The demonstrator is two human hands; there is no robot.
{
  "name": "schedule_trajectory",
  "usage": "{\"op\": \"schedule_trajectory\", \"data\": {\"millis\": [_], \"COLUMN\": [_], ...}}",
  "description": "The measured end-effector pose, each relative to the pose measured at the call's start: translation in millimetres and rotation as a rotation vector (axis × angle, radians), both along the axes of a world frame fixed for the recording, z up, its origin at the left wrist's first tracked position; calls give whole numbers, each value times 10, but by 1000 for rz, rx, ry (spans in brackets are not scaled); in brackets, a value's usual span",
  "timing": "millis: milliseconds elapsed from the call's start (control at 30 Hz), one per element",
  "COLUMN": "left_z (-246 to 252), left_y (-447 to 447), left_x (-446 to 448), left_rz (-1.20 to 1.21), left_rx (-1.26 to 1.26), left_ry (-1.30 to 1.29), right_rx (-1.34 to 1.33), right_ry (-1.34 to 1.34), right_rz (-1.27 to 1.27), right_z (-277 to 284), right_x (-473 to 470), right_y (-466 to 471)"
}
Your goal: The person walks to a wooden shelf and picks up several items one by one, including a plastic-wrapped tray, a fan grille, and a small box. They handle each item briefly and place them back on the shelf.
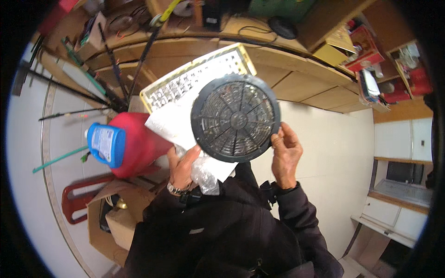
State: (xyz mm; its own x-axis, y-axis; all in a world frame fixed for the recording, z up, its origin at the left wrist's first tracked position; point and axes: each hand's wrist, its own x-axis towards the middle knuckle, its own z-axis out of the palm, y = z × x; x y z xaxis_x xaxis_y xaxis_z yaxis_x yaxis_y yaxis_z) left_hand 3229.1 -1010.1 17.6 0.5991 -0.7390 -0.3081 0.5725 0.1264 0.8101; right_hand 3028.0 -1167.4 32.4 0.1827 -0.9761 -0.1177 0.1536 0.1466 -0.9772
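My right hand (287,153) pinches the lower right rim of a round black plastic grille (239,120), with spokes and concentric rings. My left hand (183,166), a metal-banded watch at its wrist, holds crumpled clear plastic wrap (206,177) and white sheets (170,123), which look like paper or plastic. Behind these is a keyboard-like panel (198,74) with a yellowed rim, tilted up to the right. The grille covers part of the panel and the sheets. Whether the left fingers also grip the panel is hidden.
Left of me, a blue plastic jug (106,144) rests on a blurred red object (139,139). Thin rods (114,69) lean near the wall. An open cardboard box (99,239) stands at lower left. Ahead runs a wooden cabinet (313,81); white cupboards (393,139) stand at right.
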Motion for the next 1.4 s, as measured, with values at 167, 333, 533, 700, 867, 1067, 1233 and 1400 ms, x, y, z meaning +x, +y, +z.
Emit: {"op": "schedule_trajectory", "data": {"millis": [167, 333, 533, 700, 867, 1067, 1233, 1400], "left_z": [-183, -454, -286, -191, -281, -375, -435, -409], "left_y": [44, -78, -457, -693, -736, -755, -673, -514], "left_x": [-121, -339, -775, -1017, -1191, -1408, -1433, -1355], "left_rz": [-55, 39, -10, -3, 2, 19, 25, -4], "left_rx": [51, 127, 61, 170, 230, 242, 117, 90], "left_ry": [-106, -200, -105, -112, -96, -83, -1, 231], "right_rx": [19, -6, -257, -534, 190, 463, 596, 615], "right_ry": [129, 272, 430, 596, 32, -235, -574, -439], "right_rz": [-45, 24, 50, -69, -102, 113, 200, 163], "right_z": [-262, -553, -677, -638, -726, -763, -784, -847], "right_x": [-101, -275, -666, -990, -1238, -1313, -1076, -969], "right_y": [-2, 31, -198, -285, -334, -405, -336, -258]}}
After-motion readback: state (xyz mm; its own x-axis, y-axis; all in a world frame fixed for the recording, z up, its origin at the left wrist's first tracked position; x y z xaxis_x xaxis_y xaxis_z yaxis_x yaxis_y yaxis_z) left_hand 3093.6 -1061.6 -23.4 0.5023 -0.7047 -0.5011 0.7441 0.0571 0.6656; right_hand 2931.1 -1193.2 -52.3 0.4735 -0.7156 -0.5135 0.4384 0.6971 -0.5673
